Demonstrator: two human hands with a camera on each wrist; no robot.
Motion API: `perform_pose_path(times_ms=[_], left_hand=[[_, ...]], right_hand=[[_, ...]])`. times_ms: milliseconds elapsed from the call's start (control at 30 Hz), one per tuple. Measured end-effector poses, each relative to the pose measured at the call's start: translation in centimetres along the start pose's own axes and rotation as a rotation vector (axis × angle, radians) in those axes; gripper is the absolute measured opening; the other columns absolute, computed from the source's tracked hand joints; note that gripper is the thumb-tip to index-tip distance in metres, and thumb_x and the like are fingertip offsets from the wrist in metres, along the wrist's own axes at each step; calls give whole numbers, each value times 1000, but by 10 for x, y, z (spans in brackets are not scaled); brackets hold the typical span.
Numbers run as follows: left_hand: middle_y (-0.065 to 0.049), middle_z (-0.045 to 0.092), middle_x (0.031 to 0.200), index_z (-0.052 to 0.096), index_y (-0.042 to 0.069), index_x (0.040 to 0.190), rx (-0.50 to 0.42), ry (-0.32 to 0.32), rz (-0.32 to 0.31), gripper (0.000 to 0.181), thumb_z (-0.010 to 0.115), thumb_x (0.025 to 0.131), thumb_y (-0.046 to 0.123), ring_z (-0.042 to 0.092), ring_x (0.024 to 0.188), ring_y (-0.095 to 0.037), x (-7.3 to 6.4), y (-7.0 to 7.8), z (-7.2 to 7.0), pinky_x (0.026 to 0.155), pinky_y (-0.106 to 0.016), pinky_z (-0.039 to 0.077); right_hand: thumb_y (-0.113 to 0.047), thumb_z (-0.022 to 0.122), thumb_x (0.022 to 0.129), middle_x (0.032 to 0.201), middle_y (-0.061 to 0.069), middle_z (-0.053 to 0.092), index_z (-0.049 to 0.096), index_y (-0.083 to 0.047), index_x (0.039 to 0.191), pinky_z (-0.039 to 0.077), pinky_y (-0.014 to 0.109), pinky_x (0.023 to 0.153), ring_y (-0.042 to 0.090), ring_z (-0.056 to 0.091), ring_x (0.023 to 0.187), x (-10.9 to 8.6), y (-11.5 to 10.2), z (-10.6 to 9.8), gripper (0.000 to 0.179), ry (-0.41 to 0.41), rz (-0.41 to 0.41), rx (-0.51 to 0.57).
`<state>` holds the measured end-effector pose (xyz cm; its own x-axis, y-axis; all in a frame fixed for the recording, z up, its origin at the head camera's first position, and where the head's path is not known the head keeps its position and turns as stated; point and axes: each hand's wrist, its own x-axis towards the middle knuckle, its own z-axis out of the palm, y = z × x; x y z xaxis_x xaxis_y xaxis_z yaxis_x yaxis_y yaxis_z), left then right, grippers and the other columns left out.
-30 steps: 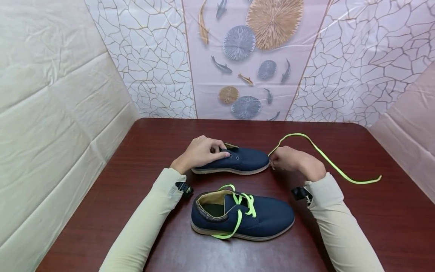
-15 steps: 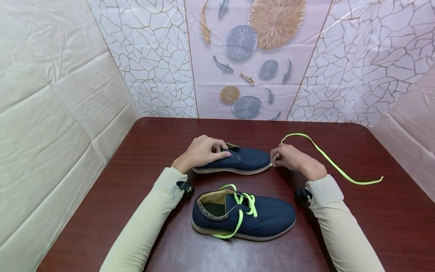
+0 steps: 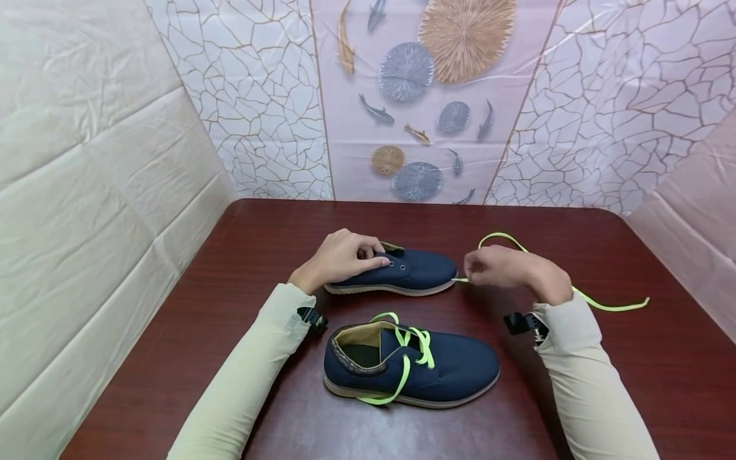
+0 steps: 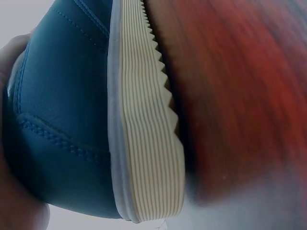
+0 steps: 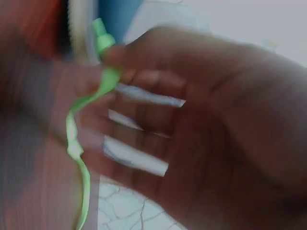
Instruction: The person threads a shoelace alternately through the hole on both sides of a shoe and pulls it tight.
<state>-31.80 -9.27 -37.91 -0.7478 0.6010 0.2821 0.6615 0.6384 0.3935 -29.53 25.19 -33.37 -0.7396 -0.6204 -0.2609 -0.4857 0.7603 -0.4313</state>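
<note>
Long cream sleeves (image 3: 244, 377) end in wide cuffs (image 3: 566, 324), with a small black strapped device (image 3: 517, 322) at each wrist.

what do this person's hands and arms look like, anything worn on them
Both the left hand and right hand are bare, without gloves. The left sleeve and right sleeve are long, plain and pale cream, ending in wide cuffs. At each wrist is a small black device, one left, one right; no cables are visible.
</note>
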Motion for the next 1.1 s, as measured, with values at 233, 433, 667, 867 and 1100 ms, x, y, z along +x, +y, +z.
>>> perform_pose_path(times_ms=[233,433,667,867,1100], left_hand=[[17,62,69,78,22,111,39,-21,45,24,70,102,43,52,58,-8,2,3,-1,58,-28,39],[11,61,73,76,22,113,61,-71,18,23,67,104,42,52,62,-11,2,14,-5,60,-29,38],[6,75,108,76,19,115,-35,-145,-43,23,66,106,38,66,90,-6,7,26,0,77,-29,54],[4,74,105,77,18,108,-122,-155,-94,19,64,107,33,66,88,-9,8,30,7,75,-29,53],[8,73,99,76,23,99,-205,-95,-131,15,66,106,32,64,86,-10,7,29,9,75,-32,51]], right_hand=[[-6,60,102,80,0,69,55,-12,92,45,30,67,18,64,74,6,-14,3,12,98,-26,137],[-6,48,109,83,12,74,55,-2,112,51,34,58,27,72,73,17,-21,9,7,81,-93,310],[-13,51,113,99,6,78,63,-2,127,59,47,78,34,75,91,26,-27,17,21,99,-159,382],[-17,53,113,95,8,77,70,-5,112,60,45,72,34,75,85,35,-30,27,21,144,-156,419],[-17,58,110,83,10,70,74,-8,99,50,34,60,24,64,71,32,-38,24,22,243,-88,302]])
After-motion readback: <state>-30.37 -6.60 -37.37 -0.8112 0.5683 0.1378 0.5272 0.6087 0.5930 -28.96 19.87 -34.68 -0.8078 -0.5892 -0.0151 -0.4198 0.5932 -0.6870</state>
